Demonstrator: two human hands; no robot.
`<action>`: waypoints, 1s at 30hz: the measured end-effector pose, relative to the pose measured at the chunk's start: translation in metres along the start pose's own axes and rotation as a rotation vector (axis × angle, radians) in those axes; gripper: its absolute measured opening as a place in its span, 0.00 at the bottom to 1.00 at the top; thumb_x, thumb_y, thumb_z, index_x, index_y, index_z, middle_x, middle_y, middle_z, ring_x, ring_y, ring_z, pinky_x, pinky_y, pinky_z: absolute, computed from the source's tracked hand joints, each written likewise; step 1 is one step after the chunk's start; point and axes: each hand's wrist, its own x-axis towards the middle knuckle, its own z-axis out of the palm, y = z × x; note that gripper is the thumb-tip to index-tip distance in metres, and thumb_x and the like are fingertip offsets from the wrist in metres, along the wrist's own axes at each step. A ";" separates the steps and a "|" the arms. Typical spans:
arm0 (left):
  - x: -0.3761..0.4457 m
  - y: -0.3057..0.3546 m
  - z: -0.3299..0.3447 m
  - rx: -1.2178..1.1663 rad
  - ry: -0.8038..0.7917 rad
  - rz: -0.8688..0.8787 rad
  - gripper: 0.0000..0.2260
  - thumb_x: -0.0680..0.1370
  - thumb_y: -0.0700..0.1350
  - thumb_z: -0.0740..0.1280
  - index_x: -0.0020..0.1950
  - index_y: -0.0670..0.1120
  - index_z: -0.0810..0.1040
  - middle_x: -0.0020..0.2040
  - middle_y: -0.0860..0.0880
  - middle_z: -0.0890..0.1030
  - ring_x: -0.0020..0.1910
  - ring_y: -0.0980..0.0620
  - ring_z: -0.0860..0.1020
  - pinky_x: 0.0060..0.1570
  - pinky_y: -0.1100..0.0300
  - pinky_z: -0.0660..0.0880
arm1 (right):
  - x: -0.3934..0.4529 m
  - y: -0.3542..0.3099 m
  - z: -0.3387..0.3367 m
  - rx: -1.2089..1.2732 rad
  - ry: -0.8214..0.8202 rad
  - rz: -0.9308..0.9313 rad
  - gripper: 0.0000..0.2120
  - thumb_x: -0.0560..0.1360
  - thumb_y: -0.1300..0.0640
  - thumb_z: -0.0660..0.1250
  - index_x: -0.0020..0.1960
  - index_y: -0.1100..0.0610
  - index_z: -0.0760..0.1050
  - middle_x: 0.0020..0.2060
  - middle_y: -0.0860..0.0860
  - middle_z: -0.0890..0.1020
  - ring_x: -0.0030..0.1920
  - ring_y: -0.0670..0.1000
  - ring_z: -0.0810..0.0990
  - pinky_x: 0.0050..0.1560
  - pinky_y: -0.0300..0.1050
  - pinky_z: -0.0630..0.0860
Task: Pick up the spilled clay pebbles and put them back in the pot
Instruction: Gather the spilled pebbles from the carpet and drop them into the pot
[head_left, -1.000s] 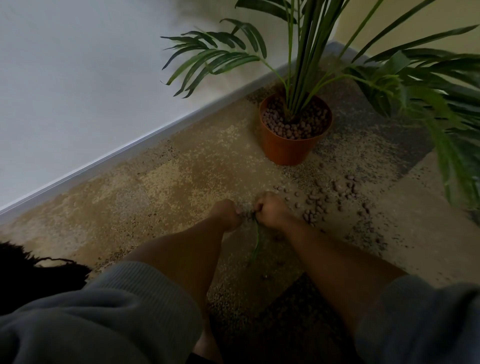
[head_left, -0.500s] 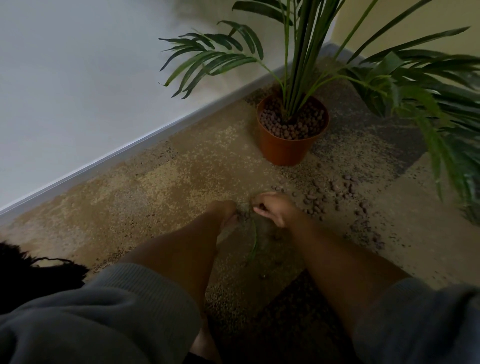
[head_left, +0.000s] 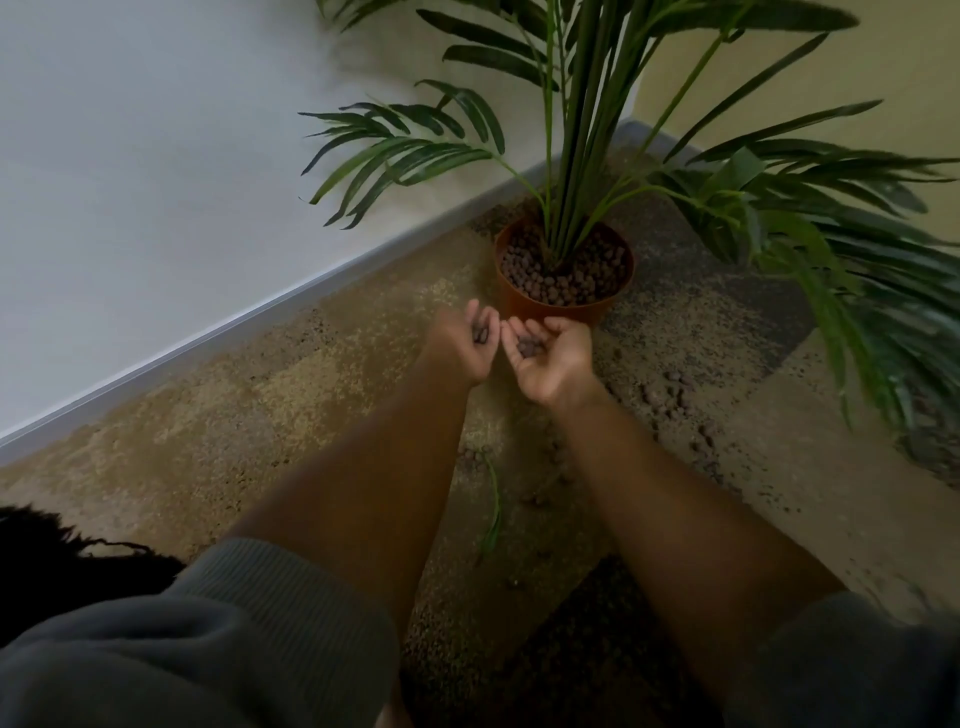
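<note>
Fingers of the left hand curl round clay pebbles; the cupped right hand cradles more, both at frame centre, just below the orange pot.

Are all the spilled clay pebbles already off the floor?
No, a scatter of clay pebbles lies on the carpet to the right of the right hand.

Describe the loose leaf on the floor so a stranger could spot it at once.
Start at the orange pot in the room's corner and come toward the person along the speckled floor. Between the two forearms lies the fallen leaf: one thin, flat green strip, unlike the round brown pebbles scattered nearby.
</note>
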 end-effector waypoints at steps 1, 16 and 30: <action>-0.002 0.000 0.009 -0.003 -0.039 0.010 0.19 0.84 0.48 0.52 0.65 0.40 0.75 0.53 0.42 0.79 0.51 0.50 0.78 0.55 0.61 0.76 | -0.001 -0.006 0.006 0.029 0.004 -0.028 0.14 0.81 0.58 0.55 0.59 0.67 0.72 0.57 0.63 0.76 0.57 0.58 0.77 0.65 0.51 0.75; -0.011 -0.003 0.078 0.107 -0.356 -0.034 0.24 0.84 0.46 0.50 0.76 0.33 0.55 0.75 0.35 0.61 0.72 0.40 0.66 0.74 0.47 0.59 | -0.015 -0.055 0.034 0.163 -0.168 -0.123 0.23 0.79 0.64 0.48 0.73 0.70 0.61 0.69 0.68 0.69 0.70 0.65 0.69 0.74 0.59 0.63; 0.001 -0.002 0.007 0.278 -0.084 0.123 0.16 0.84 0.46 0.53 0.67 0.44 0.74 0.64 0.45 0.79 0.54 0.52 0.79 0.45 0.63 0.77 | -0.004 -0.011 0.011 -0.512 -0.069 -0.020 0.11 0.78 0.65 0.55 0.53 0.63 0.75 0.56 0.60 0.80 0.55 0.55 0.81 0.61 0.49 0.77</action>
